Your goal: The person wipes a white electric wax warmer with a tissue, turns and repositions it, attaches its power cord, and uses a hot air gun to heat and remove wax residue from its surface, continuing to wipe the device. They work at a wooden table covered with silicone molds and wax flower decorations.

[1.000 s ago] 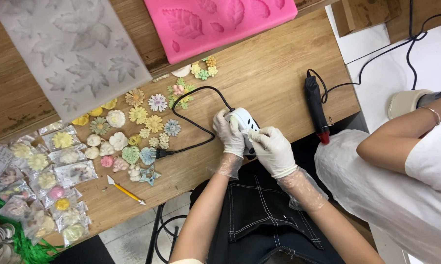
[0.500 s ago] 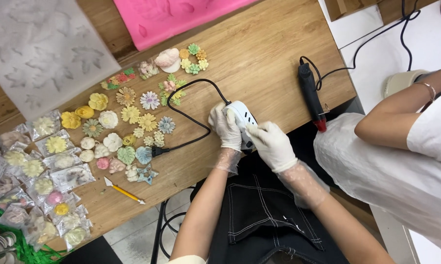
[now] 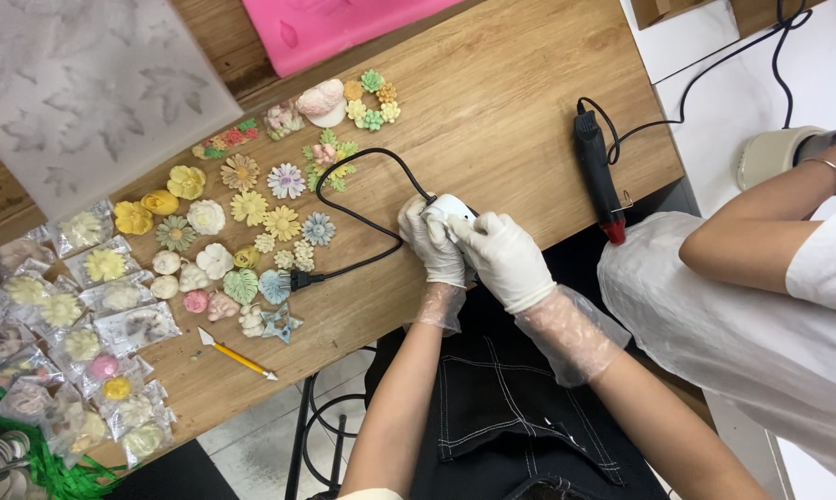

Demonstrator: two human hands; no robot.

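Both hands wore white gloves under loose clear plastic ones and met at the near edge of the wooden table (image 3: 529,102). The left hand (image 3: 432,243) and the right hand (image 3: 503,259) were both clamped on a small white device (image 3: 449,206) — most of its body lay hidden beneath the fingers, so its form could not be made out. Its black cord (image 3: 362,218) looped away across the table and ended in a plug beside a spread of small moulded flowers (image 3: 251,218) in pastel colours.

Towards the left edge lay bagged flowers (image 3: 85,324); the contents of several bags were unclear through the plastic. A yellow craft knife (image 3: 237,355) lay near the near edge, below the flowers. A grey leaf-pattern mat (image 3: 85,88) and a pink mould (image 3: 330,28) lay at the far edge, both cut off by the frame.

A black corded tool with a red tip (image 3: 597,176) rested near the right edge. Beside it a second person's arm (image 3: 761,241) — with a bracelet at the wrist — crossed the view; the hand itself was out of frame.
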